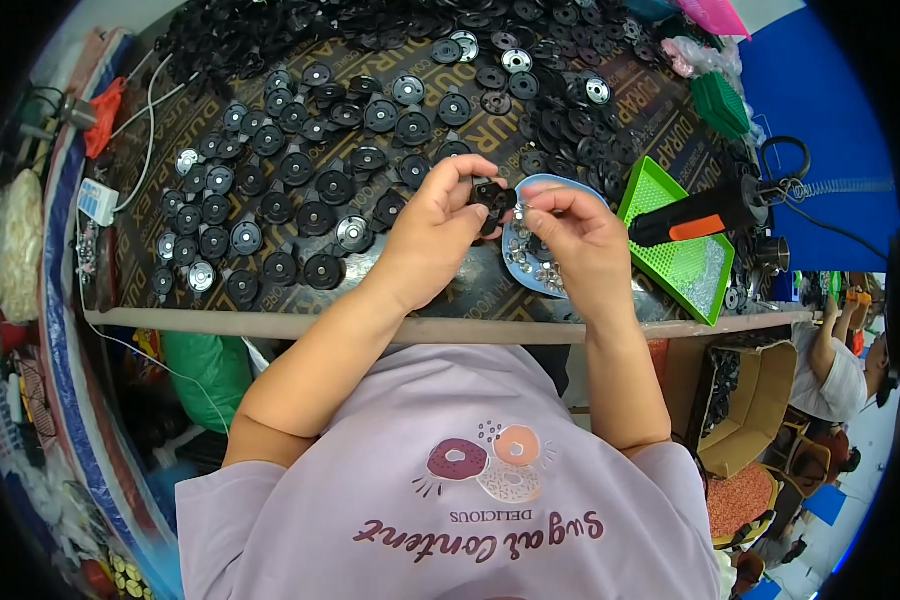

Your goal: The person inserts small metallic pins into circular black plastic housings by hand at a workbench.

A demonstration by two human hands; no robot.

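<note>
My left hand (432, 236) is closed around a small black plastic part (490, 203), held up over the table near its front edge. Close beside it, the fingertips of my right hand (582, 240) are pinched together near the part's right side. Whatever sits in that pinch is too small to make out. Under my right hand lies a light blue dish (570, 183), partly hidden by it. Small shiny metal pieces (522, 255) are spread in the dish. Left of my hands, many round black discs with arms (333, 187) lie on the dark printed tabletop (400, 290).
Right of the dish is a bright green tray (648, 190) with small clear pieces. A black and orange power screwdriver (695, 222) hangs over it on a coiled cord. Black parts heap up at the back (270, 40). An open carton (760, 400) stands below right; another person (830, 370) sits beyond.
</note>
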